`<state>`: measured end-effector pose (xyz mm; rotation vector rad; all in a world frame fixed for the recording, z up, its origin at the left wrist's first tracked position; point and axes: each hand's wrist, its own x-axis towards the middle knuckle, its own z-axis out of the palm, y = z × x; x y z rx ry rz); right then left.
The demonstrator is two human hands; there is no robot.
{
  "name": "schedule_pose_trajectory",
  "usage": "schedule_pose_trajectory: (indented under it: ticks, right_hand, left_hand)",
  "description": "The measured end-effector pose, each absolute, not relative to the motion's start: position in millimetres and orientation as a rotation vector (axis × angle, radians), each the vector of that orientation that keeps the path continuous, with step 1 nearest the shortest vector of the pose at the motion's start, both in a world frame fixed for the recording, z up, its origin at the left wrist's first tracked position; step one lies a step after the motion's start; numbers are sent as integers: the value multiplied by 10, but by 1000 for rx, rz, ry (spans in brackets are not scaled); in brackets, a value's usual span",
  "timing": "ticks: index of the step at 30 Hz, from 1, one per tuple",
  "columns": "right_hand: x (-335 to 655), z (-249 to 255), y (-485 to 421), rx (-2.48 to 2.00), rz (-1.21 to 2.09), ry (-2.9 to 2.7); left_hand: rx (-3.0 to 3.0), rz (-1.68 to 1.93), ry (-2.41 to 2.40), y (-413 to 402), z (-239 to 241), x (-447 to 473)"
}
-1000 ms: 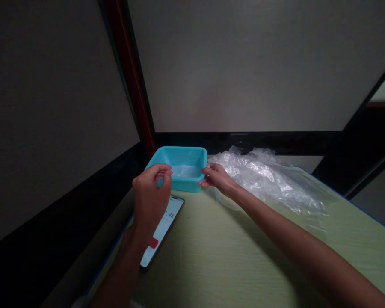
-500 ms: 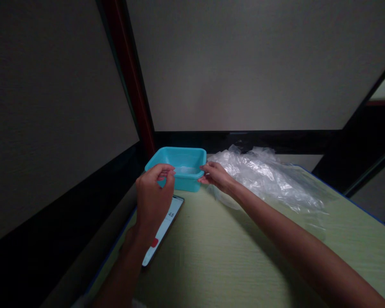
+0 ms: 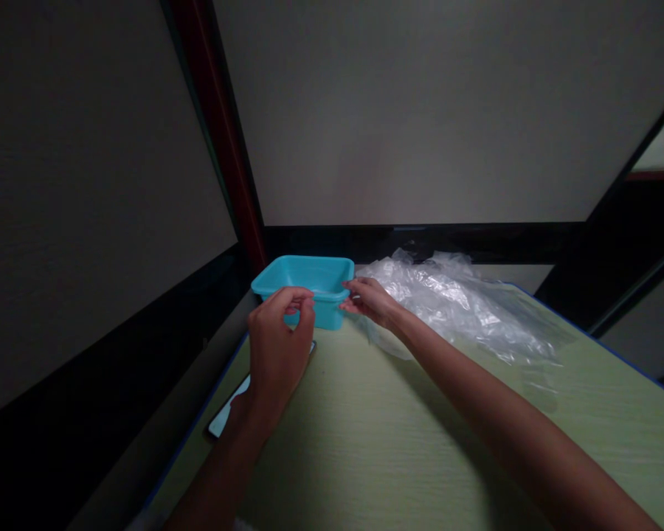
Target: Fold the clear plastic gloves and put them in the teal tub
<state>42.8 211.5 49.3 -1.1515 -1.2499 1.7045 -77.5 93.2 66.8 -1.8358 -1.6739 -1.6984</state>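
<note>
A turquoise plastic basin stands near the far left corner of the table. In front of its near side is my left hand, thumb and fingertips drawn together; what they hold, if anything, is too small to tell. My right hand is closed at the basin's right front corner, with fingers above and below the rim. Under my left wrist lies a phone with a lit screen, partly covered by the forearm. The inside of the basin is only partly visible.
A crumpled heap of clear plastic bags lies right of the basin, reaching under my right wrist and forearm. The pale wooden tabletop has a blue edge. Dark-framed panels rise close behind and to the left.
My left hand has shifted slightly right, toward the basin's middle. The phone has turned, its near end swinging left. My right hand stays at the basin's corner.
</note>
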Motion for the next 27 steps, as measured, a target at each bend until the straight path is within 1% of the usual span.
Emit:
schedule_pose_trajectory:
  ticks: [7, 13, 18, 22, 27]
  right_hand:
    - [485, 437, 2049, -1104, 1648, -1332]
    - [718, 394, 1840, -1050, 1501, -1478]
    - [1103, 330, 1578, -1069, 1345, -1738]
    - [1429, 333, 1366, -1113, 1113, -1992]
    - [1804, 340, 1177, -1299, 588, -2209]
  left_hand:
    - [-1929, -1661, -1549, 904, 599, -614]
    - [-2062, -1593, -1414, 881, 441, -402]
    - [-2200, -1483, -1344, 884, 242, -256]
    - [-2307, -1373, -1332, 863, 117, -157]
    - [-2386, -1298, -1306, 836, 30, -95]
